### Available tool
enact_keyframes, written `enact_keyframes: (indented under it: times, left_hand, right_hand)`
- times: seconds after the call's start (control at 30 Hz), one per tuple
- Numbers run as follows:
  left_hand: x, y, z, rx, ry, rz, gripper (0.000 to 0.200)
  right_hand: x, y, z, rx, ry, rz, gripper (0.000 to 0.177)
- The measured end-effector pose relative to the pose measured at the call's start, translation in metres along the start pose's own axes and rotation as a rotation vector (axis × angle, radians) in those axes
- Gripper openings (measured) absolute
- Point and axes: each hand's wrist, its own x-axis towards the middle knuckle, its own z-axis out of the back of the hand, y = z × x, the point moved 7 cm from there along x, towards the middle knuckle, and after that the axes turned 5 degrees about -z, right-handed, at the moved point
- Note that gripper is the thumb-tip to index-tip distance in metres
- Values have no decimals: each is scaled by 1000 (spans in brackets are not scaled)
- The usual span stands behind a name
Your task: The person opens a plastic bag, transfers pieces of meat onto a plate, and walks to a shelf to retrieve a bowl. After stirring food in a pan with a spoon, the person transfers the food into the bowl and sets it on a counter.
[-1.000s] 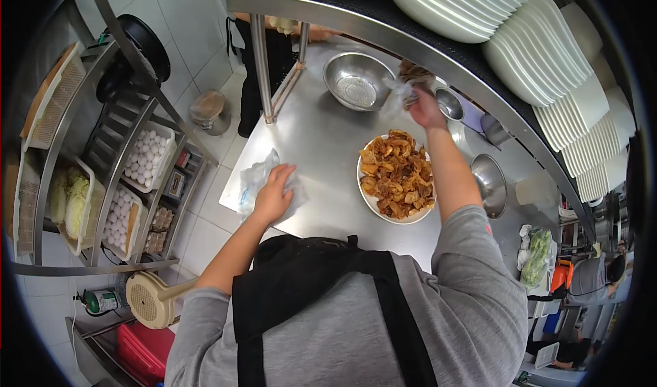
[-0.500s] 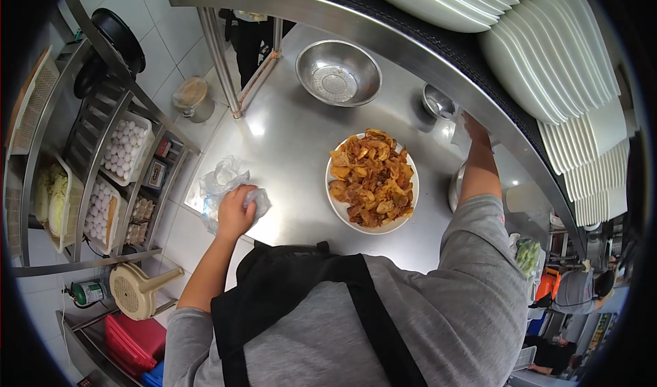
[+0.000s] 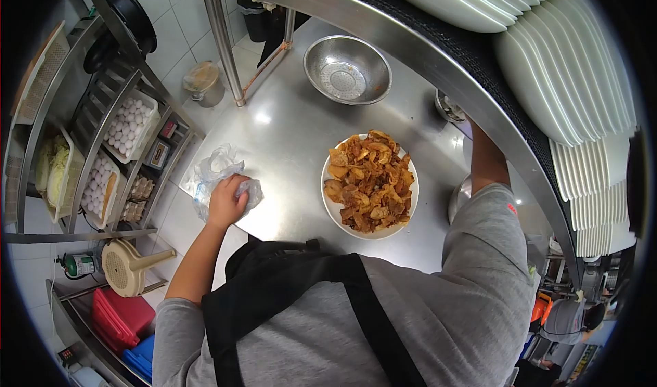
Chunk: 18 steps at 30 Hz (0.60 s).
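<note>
My left hand [image 3: 228,199] is closed on a crumpled clear plastic bag [image 3: 222,162] at the table's left edge. My right forearm [image 3: 487,156] reaches under the overhead shelf, and the shelf's edge hides the fingers of that hand. Close to it is a small metal bowl [image 3: 448,106], partly covered by the shelf. A white plate [image 3: 333,212] heaped with browned, fried-looking food pieces [image 3: 371,182] stands in front of me. Farther back sits a large metal bowl [image 3: 315,72] with small holes in its bottom.
Stacked white plates [image 3: 564,72] fill the overhead shelf [image 3: 404,24]. Another metal vessel [image 3: 460,199] lies partly under my right arm. On the left, a rack holds egg trays [image 3: 130,127] and cabbage [image 3: 55,182]. A lidded bucket [image 3: 205,86] stands on the floor.
My right hand has gone farther under the shelf, its fingers now out of sight. My left hand stays on the plastic bag. The whole view has shifted slightly.
</note>
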Motion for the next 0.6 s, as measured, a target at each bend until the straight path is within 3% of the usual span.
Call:
enact_keyframes:
  times: [0.6]
  left_hand:
    - [-2,3,2,-27,-17,-20,28]
  right_hand:
    - [7,16,69,67,-97,44,29]
